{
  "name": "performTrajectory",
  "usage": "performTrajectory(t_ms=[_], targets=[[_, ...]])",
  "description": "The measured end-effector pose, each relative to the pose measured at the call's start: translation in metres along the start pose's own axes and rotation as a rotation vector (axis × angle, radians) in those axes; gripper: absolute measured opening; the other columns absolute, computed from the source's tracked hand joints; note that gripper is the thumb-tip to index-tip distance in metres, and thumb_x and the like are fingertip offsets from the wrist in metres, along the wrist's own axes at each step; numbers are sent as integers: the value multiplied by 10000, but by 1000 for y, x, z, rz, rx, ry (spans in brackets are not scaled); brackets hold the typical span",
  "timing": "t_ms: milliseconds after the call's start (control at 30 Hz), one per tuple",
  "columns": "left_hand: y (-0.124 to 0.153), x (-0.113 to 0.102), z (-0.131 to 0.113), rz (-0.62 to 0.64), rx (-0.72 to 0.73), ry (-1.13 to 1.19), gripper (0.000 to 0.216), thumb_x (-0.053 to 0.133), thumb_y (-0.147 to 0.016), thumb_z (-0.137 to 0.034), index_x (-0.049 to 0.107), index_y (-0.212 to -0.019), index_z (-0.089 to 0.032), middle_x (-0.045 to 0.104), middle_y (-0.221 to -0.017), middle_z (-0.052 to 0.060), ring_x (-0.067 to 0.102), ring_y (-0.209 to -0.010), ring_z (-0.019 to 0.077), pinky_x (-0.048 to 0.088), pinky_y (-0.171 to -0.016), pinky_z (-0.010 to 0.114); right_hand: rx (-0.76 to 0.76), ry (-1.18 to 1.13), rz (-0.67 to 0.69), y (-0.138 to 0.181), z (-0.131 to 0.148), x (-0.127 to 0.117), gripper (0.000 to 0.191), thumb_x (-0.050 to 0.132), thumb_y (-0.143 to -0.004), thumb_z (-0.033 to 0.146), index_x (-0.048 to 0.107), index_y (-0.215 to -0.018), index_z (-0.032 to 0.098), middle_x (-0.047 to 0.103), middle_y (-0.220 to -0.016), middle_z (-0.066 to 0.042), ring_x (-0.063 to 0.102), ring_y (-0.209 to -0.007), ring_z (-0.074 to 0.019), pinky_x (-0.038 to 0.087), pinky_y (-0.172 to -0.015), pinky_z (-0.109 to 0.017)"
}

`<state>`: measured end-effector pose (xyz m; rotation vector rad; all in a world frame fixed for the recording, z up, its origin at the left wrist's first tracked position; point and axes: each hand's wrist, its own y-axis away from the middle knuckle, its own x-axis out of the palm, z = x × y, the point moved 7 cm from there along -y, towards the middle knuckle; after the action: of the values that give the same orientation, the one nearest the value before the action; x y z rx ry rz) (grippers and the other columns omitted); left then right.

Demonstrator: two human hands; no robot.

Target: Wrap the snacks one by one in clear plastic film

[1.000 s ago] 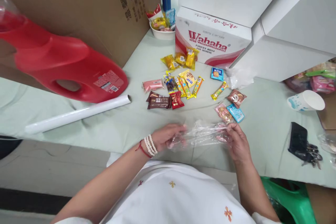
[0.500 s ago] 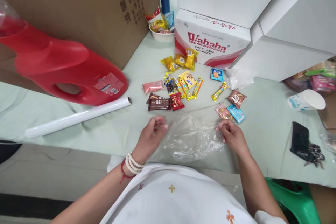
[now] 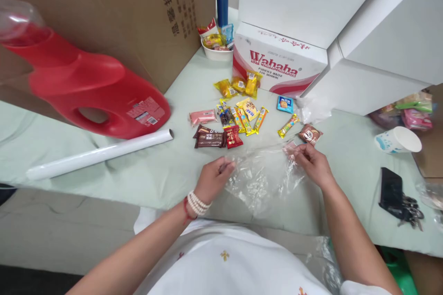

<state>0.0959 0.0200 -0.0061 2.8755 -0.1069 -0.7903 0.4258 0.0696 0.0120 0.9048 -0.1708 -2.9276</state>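
Note:
A clear plastic bag (image 3: 265, 177) stretches between my two hands above the table's front part. My left hand (image 3: 215, 176) pinches its left edge; my right hand (image 3: 313, 163) grips the upper right corner. Just beyond lie wrapped snacks: dark brown bars (image 3: 209, 139), a red packet (image 3: 233, 137), a pink packet (image 3: 202, 117) and several yellow sticks (image 3: 245, 120). Near my right hand are a brown round-printed packet (image 3: 310, 134) and a pinkish packet (image 3: 291, 147), partly behind the bag. A blue packet (image 3: 284, 104) sits farther back.
A red jug (image 3: 104, 92) and a white tube (image 3: 100, 154) occupy the left. Behind stand a Wahaba-like printed carton (image 3: 280, 62) and a snack bowl (image 3: 218, 54). On the right are a paper cup (image 3: 398, 140), a phone (image 3: 391, 191) and keys (image 3: 411, 212).
My left hand has moved right and closed on the bag's edge. My right hand has shifted slightly up and right, and the bag is now lifted and spread between them.

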Motion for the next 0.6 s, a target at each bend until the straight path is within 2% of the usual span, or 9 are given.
performTrajectory(t_ms=[133, 233, 267, 333, 400, 433, 500, 533, 600], targets=[[34, -26, 29, -138, -134, 55, 476, 435, -958, -579, 526, -678, -205, 362, -551, -68, 369, -542, 114, 326, -551, 246, -113, 80, 74, -28, 14, 15, 295, 583, -934, 516, 639, -947, 227, 679, -733, -18, 572, -593, -176, 442, -568, -285], [50, -36, 41, -250, -161, -113, 410, 449, -965, -546, 616, -810, -205, 441, -547, -57, 443, -536, 140, 384, -562, 263, -249, 183, 106, -53, 39, 36, 247, 566, -947, 443, 655, -948, 212, 706, -782, -25, 621, -677, -184, 456, -639, -284], [54, -41, 39, -332, -124, -220, 371, 504, -943, -532, 653, -911, -193, 525, -599, -32, 516, -588, 165, 432, -606, 287, -281, 213, 117, -61, 47, 43, 225, 559, -952, 410, 661, -960, 209, 719, -811, -28, 636, -710, -186, 459, -663, -282], [62, -49, 26, -520, 48, -478, 382, 637, -881, -459, 673, -1126, -169, 693, -858, 81, 652, -856, 260, 502, -807, 393, -332, 298, 174, -74, 61, 59, 188, 549, -956, 341, 673, -986, 203, 736, -855, -37, 649, -759, -191, 461, -697, -280], [66, -43, 3, -579, 329, -701, 396, 671, -868, -285, 660, -1259, -226, 711, -1174, 146, 610, -1197, 337, 390, -1069, 536, -389, 419, 237, -82, 73, 72, 189, 548, -952, 283, 688, -1042, 192, 743, -931, -63, 652, -819, -208, 474, -744, -297], [65, -35, -6, -513, 466, -774, 431, 630, -881, -180, 648, -1299, -282, 691, -1288, 126, 553, -1314, 331, 281, -1156, 579, -432, 482, 241, -82, 80, 75, 212, 551, -949, 263, 690, -1088, 183, 739, -999, -86, 650, -875, -226, 483, -788, -317], [60, -15, -16, -261, 663, -834, 618, 505, -875, -6, 593, -1369, -367, 649, -1415, 53, 480, -1425, 269, 98, -1232, 604, -525, 569, 137, -77, 95, 70, 282, 546, -955, 243, 673, -1194, 164, 695, -1169, -135, 619, -1037, -277, 483, -917, -387], [56, -6, -17, -127, 695, -835, 670, 463, -867, 28, 560, -1407, -358, 618, -1463, 47, 453, -1453, 251, 51, -1242, 609, -561, 585, 36, -69, 102, 64, 309, 533, -965, 241, 657, -1235, 155, 659, -1243, -155, 585, -1118, -303, 465, -980, -432], [49, 3, -16, 28, 679, -807, 676, 426, -865, 33, 534, -1435, -313, 581, -1505, 65, 420, -1482, 257, 1, -1237, 650, -593, 566, -167, -44, 112, 51, 327, 496, -992, 242, 636, -1274, 154, 612, -1312, -169, 522, -1213, -336, 421, -1058, -514]])
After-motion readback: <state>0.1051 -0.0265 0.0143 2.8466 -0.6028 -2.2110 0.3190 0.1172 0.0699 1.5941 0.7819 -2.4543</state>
